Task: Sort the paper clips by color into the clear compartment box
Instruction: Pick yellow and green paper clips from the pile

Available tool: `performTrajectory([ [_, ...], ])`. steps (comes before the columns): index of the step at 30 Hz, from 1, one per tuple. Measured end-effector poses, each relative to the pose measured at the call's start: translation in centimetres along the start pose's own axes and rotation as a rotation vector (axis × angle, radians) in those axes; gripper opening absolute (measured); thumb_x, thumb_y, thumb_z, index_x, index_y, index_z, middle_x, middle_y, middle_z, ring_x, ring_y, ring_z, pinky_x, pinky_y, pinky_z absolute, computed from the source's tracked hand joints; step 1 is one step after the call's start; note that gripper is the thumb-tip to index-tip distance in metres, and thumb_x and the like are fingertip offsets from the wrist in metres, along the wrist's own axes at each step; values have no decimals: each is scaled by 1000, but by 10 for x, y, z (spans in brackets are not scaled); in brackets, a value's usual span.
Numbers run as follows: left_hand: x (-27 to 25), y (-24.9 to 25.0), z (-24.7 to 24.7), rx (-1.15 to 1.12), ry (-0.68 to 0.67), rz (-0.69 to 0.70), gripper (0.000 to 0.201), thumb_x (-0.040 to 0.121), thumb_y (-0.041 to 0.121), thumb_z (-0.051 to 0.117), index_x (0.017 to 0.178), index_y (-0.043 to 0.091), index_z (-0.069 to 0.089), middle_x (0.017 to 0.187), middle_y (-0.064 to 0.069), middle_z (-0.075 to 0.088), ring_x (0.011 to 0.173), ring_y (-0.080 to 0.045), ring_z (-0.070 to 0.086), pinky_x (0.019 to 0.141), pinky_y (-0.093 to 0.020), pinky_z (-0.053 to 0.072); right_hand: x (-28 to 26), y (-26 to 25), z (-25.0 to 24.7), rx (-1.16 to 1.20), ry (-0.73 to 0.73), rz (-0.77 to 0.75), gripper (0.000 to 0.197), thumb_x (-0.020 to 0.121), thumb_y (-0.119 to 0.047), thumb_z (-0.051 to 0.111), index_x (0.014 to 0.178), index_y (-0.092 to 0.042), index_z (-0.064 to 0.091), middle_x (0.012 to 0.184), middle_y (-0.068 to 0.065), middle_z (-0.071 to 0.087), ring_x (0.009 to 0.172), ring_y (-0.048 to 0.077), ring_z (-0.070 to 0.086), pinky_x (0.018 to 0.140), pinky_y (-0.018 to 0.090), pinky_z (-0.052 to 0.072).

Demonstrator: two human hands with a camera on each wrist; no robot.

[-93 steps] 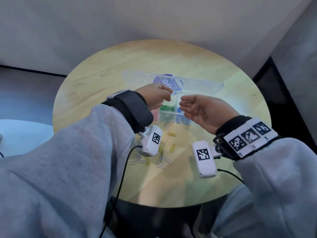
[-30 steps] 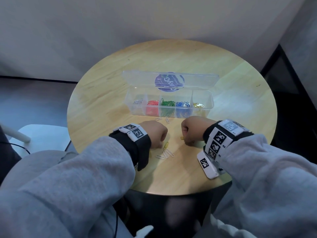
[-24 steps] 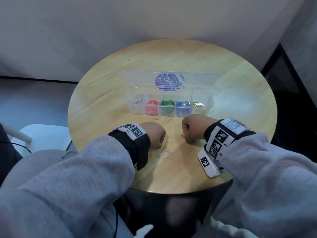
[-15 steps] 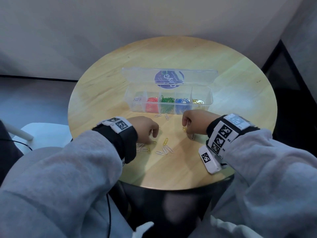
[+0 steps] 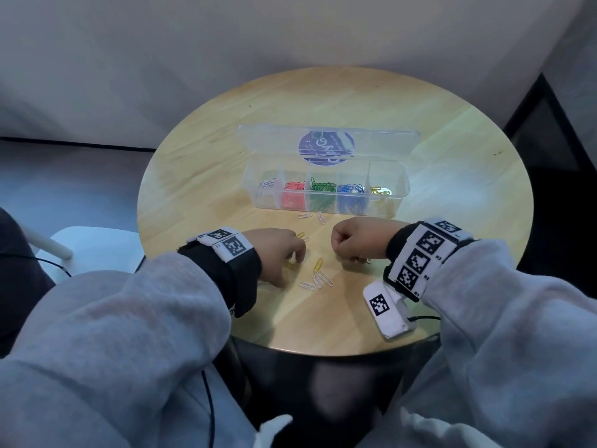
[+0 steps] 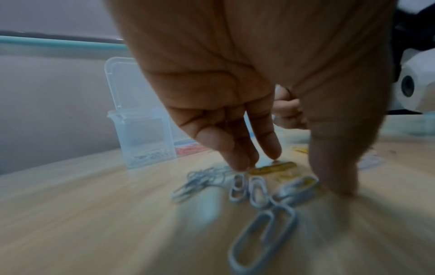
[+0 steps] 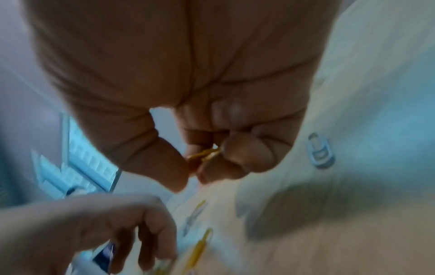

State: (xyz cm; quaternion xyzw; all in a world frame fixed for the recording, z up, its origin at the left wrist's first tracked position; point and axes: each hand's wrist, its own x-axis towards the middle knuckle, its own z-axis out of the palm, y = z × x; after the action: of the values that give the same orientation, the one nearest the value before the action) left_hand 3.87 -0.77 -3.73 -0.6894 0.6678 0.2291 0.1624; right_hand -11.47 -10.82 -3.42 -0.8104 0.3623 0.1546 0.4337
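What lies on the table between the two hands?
In the head view, between the left hand and right hand lies one yellow paper clip, with three white paper clips just nearer the person.

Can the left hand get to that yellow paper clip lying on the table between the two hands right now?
Probably yes: the yellow paper clip lies bare on the table just beside the left hand, nothing covering it.

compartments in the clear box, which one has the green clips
The middle compartment of the clear box, with red clips on its left and blue clips on its right.
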Motion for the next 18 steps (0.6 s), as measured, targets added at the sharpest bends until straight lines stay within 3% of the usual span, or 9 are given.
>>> performTrajectory([
  [3,3,2,3,2,53,-3,37,77,25,69,112,19,57,113,1,54,92,-16,50,78,-26,41,1,-7,11,-211,44,-51,15,79,-12,57,76,-27,55,72,-8,51,65,11,48,63,25,42],
  [7,5,2,4,-11,103,-28,23,82,27,63,104,19,62,107,1,55,100,-20,55,77,-26,41,6,-11,20,-347,22,-84,26,80,-14,63,98,-31,60,73,-11,45,72,14,50,70,31,46],
  [12,8,1,0,13,53,-43,18,85,27,62,100,17,64,96,3,51,96,-21,54,71,-27,35,9,-13,21,-438,10,-93,15,81,-14,63,84,-27,57,88,-5,56,87,19,56,77,33,49],
  [15,11,4,-2,35,14,-51,13,85,25,63,97,18,64,97,1,56,85,-17,49,69,-27,35,9,-15,22,-492,-4,-92,14,83,-10,58,84,-23,56,92,-3,57,87,19,54,70,28,46],
  [18,13,4,-3,28,-39,-57,8,84,24,64,85,22,56,91,2,56,82,-16,49,66,-26,36,8,-14,23,-535,3,-77,12,82,-9,51,83,-20,56,79,-5,54,72,14,49,57,21,38],
])
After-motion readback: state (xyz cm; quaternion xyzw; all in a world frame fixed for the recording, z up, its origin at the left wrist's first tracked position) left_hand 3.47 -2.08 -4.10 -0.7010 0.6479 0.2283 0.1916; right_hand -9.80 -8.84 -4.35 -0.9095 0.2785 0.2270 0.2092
